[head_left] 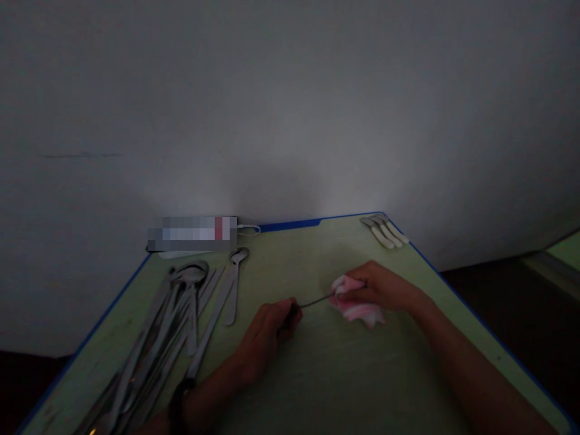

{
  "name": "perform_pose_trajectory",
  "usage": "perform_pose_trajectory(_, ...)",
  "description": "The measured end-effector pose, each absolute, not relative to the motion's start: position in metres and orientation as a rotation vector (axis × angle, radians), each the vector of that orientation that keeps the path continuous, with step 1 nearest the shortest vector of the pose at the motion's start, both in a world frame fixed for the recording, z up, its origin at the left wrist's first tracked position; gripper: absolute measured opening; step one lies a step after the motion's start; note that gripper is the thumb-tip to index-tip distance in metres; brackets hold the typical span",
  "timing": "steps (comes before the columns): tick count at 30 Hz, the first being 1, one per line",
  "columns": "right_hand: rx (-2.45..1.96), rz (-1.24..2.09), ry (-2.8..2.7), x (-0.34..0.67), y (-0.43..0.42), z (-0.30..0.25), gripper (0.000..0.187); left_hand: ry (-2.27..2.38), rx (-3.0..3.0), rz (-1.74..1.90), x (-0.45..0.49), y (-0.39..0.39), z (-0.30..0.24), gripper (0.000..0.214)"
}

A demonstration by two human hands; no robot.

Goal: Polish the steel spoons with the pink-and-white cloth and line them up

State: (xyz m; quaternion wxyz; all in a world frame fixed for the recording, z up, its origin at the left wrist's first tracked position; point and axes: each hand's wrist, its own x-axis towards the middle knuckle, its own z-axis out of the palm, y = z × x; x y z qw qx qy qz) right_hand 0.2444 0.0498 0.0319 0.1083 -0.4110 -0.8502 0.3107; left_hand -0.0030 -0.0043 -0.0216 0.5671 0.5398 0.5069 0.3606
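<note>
The thin stem (317, 300) looks like metal; the cloth (362, 312) is soft, matt and creased; the piled cutlery (193, 273) is smooth metal, glossy on the spoon bowls; the tabletop (290, 260) looks smooth, the wall (290, 109) matt and faintly scuffed

2 hands (272, 325) (380, 287), 1 cloth (360, 312), 3 white handles (391, 234)

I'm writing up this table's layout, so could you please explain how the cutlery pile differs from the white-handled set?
The cutlery pile has many overlapping pieces; the white-handled set has three, side by side. The pile's handles look metallic; the white-handled set's are pale. Both rest on the tabletop.
</note>
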Motion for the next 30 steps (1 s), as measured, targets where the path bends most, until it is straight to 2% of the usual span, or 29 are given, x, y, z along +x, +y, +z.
perform_pose_trajectory(4, -1.218, 0.834, -2.527, 0.233, 0.045, 0.028, 0.041, 1.118, 1.459, 0.848, -0.006, -0.003, -0.019, 0.042)
perform_pose_trajectory(7, -1.173, 0.661, -2.621, 0.221, 0.038, 0.025, 0.035, 1.101, 1.610, 0.769, -0.006, -0.003, -0.010, 0.043)
perform_pose_trajectory(12, -1.087, 0.589, -2.732, 0.211, 0.030, 0.025, 0.028, 1.129, 1.762, 0.658, -0.004, -0.006, -0.001, 0.043)
perform_pose_trajectory(20, -1.201, 0.591, -2.679, 0.224, 0.036, 0.033, 0.027, 1.149, 1.508, 0.845, 0.006, -0.009, 0.004, 0.037)
perform_pose_trajectory(26, -1.276, 0.639, -2.633, 0.226, 0.038, 0.037, 0.041, 1.097, 1.495, 0.888, 0.006, -0.007, 0.009, 0.040)
perform_pose_trajectory(30, -1.239, 0.540, -2.647, 0.223, 0.037, 0.033, 0.032, 1.106, 1.559, 0.917, 0.003, -0.005, 0.002, 0.034)
